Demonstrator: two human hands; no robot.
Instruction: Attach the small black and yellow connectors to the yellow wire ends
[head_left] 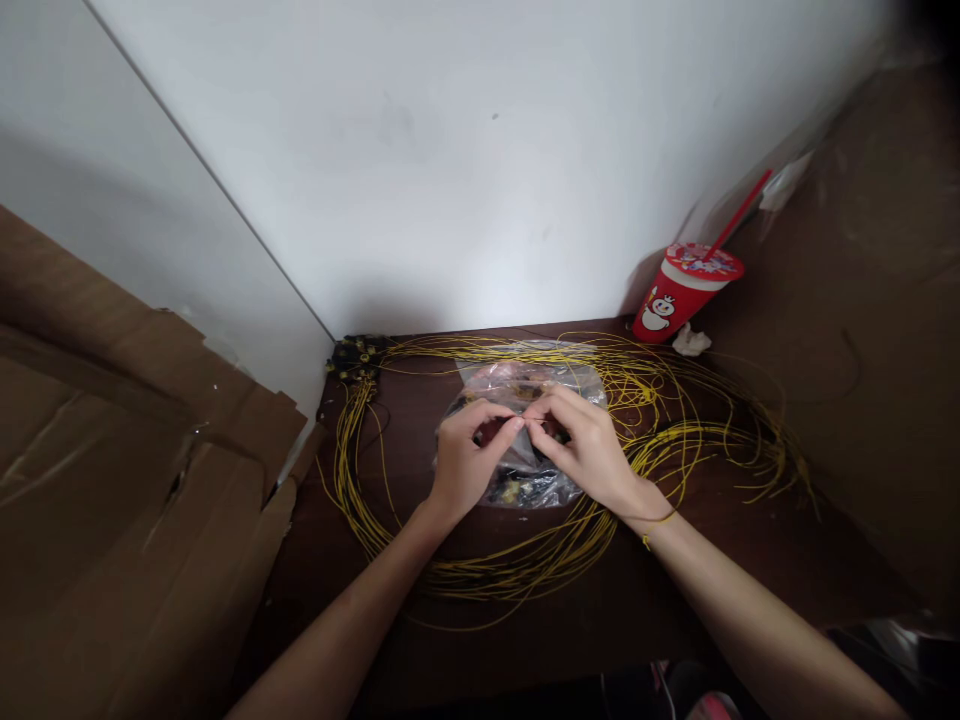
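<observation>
both hands (525, 440) pinch something (too small) over plastic bag (525, 480).

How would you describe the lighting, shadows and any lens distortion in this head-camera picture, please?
Head view: dim, soft light; the dark brown wooden table is underexposed, while the thin yellow wire loops stand out. The red paper cup with a straw casts a faint shadow on the white wall. Wide-angle bending curves the wall edges; corners darken; the clear plastic bag shows slight glare.
</observation>
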